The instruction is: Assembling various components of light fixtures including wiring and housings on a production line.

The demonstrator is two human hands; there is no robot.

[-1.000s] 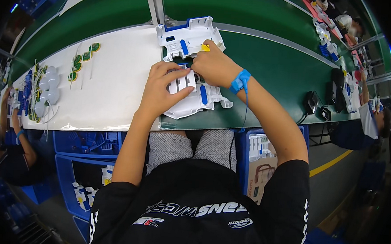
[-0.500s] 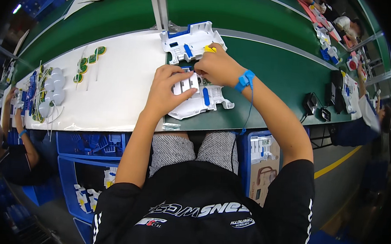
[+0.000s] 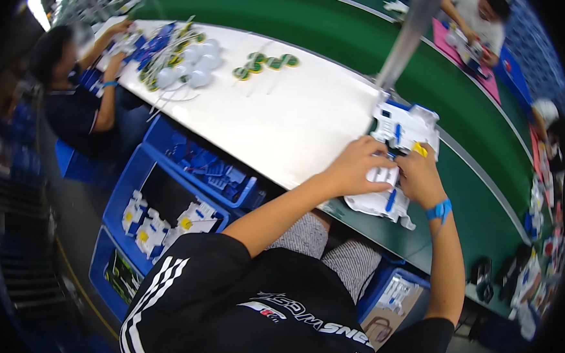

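Just in front of me lies a white plastic housing (image 3: 373, 203) with a blue strip. My left hand (image 3: 359, 166) reaches over it, its curved fingers and thumb around a white slotted block (image 3: 382, 176) at the housing. Close beside it, my right hand (image 3: 420, 177) is closed, fingertips pressed together at the housing's inner edge; what they pinch is hidden. A second white housing (image 3: 413, 127) with blue parts lies beyond both hands. By my right knuckles shows a yellow piece (image 3: 419, 149); I cannot tell what it is attached to. A blue wrist strap (image 3: 439, 211) circles my right wrist.
Small green round boards (image 3: 256, 61), white domes (image 3: 201, 65) and wires lie on the white tabletop (image 3: 279, 124). Blue bins (image 3: 116, 195) with white and blue parts stand below. A metal post (image 3: 410, 39) rises behind the housings. Co-workers sit left (image 3: 74, 92) and across (image 3: 479, 27).
The whole view has swung to the left, so the bench and the hands appear farther right. Both hands remain at the near housing, with little visible change in their grip.
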